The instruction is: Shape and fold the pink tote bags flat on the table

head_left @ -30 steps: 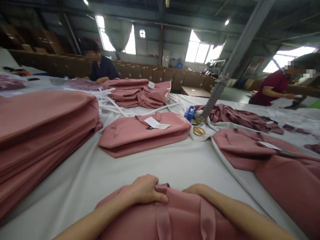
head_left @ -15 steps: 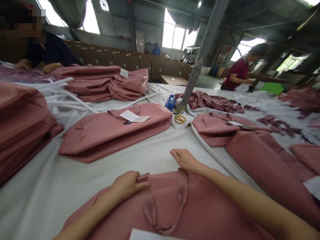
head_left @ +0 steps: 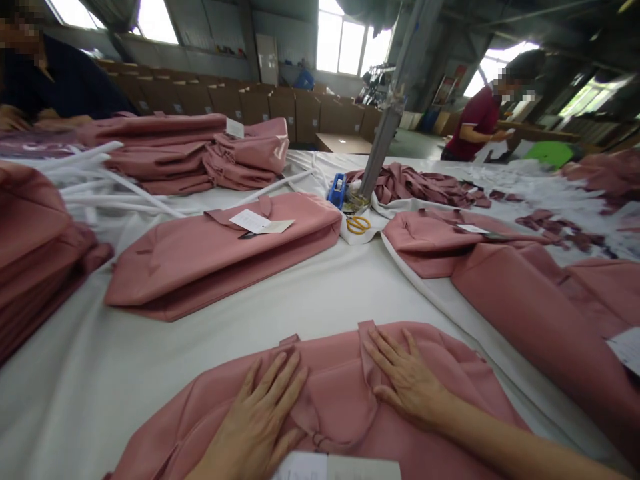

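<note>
A pink bag (head_left: pixel 340 373) lies flat on the white cloth just in front of me. My left hand (head_left: pixel 265 407) rests on its left part with the fingers spread. On the right part, my right hand (head_left: pixel 405 373) lies flat, fingers apart, its fingertips at the bag's strap (head_left: pixel 369 360). Between the hands the strap loops down toward a white and cream tag (head_left: pixel 345 467) at the bottom edge of the view. Neither hand grips anything.
Beyond lies another pink bag (head_left: pixel 225 260) with tags. Pink stacks stand at the left (head_left: pixel 35 253) and back left (head_left: pixel 190 153). Yellow scissors (head_left: pixel 358 225) and a blue tool (head_left: pixel 337 191) sit beside a metal post (head_left: pixel 383 147). More bags lie right. Two people work beyond.
My left hand has opened and spread over the bag. My right hand has come down from beyond the bag's far edge onto its surface. The view has shifted slightly.
</note>
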`<state>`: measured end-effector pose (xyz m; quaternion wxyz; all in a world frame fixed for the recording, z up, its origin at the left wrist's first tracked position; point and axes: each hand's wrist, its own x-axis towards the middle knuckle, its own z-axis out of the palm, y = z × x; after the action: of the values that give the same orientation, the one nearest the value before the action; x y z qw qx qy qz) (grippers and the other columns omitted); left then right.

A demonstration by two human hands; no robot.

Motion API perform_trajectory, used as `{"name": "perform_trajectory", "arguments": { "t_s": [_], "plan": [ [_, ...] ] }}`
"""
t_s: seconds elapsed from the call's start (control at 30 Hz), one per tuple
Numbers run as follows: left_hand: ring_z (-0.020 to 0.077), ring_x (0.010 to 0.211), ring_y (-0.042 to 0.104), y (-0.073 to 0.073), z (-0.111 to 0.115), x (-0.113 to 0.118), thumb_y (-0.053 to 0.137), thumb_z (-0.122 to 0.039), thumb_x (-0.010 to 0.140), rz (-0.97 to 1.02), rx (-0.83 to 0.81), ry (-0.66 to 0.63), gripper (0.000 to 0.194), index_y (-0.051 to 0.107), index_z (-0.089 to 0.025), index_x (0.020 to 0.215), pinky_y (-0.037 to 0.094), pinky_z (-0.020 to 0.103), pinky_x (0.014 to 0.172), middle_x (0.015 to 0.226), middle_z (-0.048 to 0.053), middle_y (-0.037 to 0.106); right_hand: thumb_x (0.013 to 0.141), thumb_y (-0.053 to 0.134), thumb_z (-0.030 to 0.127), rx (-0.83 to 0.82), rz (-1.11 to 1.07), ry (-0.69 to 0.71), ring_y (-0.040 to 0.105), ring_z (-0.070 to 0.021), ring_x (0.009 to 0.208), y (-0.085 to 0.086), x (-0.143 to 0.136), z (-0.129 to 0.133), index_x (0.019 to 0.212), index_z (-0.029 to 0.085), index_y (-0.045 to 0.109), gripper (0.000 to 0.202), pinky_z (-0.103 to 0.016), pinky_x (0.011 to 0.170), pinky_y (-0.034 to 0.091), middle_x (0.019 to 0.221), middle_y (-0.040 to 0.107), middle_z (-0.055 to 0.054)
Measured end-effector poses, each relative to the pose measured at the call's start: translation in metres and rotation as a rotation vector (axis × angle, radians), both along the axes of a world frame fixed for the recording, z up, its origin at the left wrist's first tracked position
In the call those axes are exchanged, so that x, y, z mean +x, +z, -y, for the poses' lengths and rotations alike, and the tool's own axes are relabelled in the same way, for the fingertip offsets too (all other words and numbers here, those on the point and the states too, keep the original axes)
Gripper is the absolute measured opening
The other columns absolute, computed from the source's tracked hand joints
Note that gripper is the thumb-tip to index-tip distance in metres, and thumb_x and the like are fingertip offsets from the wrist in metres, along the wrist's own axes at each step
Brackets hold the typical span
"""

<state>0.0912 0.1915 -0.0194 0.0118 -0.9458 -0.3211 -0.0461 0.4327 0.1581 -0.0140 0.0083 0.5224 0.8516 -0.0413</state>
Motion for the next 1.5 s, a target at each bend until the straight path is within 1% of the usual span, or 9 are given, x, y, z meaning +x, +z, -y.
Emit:
{"name": "perform_trajectory", "arguments": {
  "t_s": [0.27,0.4,0.57,0.7,0.83,1.03,1.27,1.37,1.5],
  "plan": [
    [0.0334,0.144,0.018,-0.024,-0.015,0.008,0.051,-0.028,0.077,0.117,0.0,0.024,0.081,0.022,-0.019,0.151,0.002,0.05,0.118,0.157,0.008,0.021,0.09,0.044,0.047,0.013,-0.156,-0.055,0.018,-0.0302,0.143,-0.025,0.007,-0.002,0.153,0.016,0.014,0.076,-0.062,0.113,0.005,0.155,0.023,-0.014],
    [0.0314,0.144,0.019,-0.031,-0.016,0.014,0.047,-0.026,0.08,0.13,0.008,0.04,0.077,0.019,-0.021,0.152,0.009,0.051,0.118,0.157,0.007,0.023,0.089,0.047,0.046,-0.014,-0.18,-0.087,0.018,-0.0294,0.143,-0.024,0.004,-0.005,0.152,0.016,0.019,0.075,-0.061,0.114,0.006,0.155,0.024,-0.013],
    [0.0277,0.143,0.022,-0.011,-0.016,0.007,0.038,-0.031,0.091,0.059,0.012,0.017,0.066,0.017,-0.019,0.152,0.018,0.05,0.116,0.156,0.009,0.022,0.094,0.041,0.044,-0.081,-0.098,-0.073,0.013,-0.0259,0.145,0.005,0.0,-0.003,0.152,0.015,0.013,0.07,-0.061,0.114,0.007,0.157,0.016,-0.012],
    [0.0384,0.143,0.018,0.002,-0.01,-0.034,0.041,-0.051,0.09,-0.064,0.055,0.269,0.065,0.032,-0.023,0.148,0.011,0.063,0.113,0.155,0.008,0.027,0.097,0.035,0.051,0.018,0.074,-0.226,0.01,-0.0282,0.145,0.027,0.027,0.016,0.152,0.022,0.018,0.065,-0.064,0.112,0.001,0.157,0.016,-0.009],
    [0.0464,0.139,0.021,-0.002,0.001,-0.071,0.037,-0.059,0.088,-0.177,-0.001,0.499,0.07,0.031,-0.023,0.148,0.016,0.069,0.105,0.156,0.011,0.025,0.097,0.031,0.05,-0.036,0.199,-0.477,0.019,-0.0358,0.142,0.014,0.068,0.037,0.151,0.021,0.023,0.062,-0.073,0.105,0.013,0.156,0.022,-0.01],
    [0.0446,0.136,0.025,-0.002,0.008,-0.063,0.034,-0.057,0.092,-0.168,-0.009,0.51,0.07,0.028,-0.019,0.149,0.02,0.06,0.107,0.156,0.016,0.022,0.097,0.024,0.046,0.12,0.224,-0.509,0.006,-0.0335,0.144,-0.026,0.078,0.048,0.152,0.016,0.019,0.062,-0.072,0.107,0.007,0.158,0.012,-0.008],
    [0.0441,0.139,0.022,0.009,0.004,-0.058,0.025,-0.054,0.094,-0.191,-0.101,0.554,0.067,0.024,-0.018,0.15,0.02,0.062,0.107,0.157,0.016,0.019,0.096,0.028,0.053,-0.024,0.167,-0.533,0.007,-0.0326,0.144,0.0,0.068,0.047,0.153,0.019,0.013,0.068,-0.07,0.107,0.01,0.159,0.01,-0.006],
    [0.0405,0.143,0.013,0.026,0.033,-0.054,0.019,-0.052,0.095,-0.131,-0.125,0.54,0.069,0.016,-0.015,0.152,0.019,0.063,0.109,0.158,0.016,0.013,0.096,0.026,0.056,-0.069,0.154,-0.534,0.017,-0.0348,0.142,0.031,0.069,0.052,0.152,0.023,0.02,0.065,-0.07,0.105,0.019,0.157,0.02,-0.007],
    [0.0377,0.145,0.009,0.024,0.118,-0.046,0.03,-0.055,0.093,-0.083,-0.067,0.377,0.07,0.016,-0.021,0.152,0.014,0.063,0.111,0.158,0.01,0.017,0.097,0.022,0.057,-0.045,0.13,-0.523,0.014,-0.0399,0.142,0.056,0.059,0.091,0.15,0.031,0.025,0.06,-0.077,0.101,0.012,0.157,0.021,-0.005]
  ]
}}
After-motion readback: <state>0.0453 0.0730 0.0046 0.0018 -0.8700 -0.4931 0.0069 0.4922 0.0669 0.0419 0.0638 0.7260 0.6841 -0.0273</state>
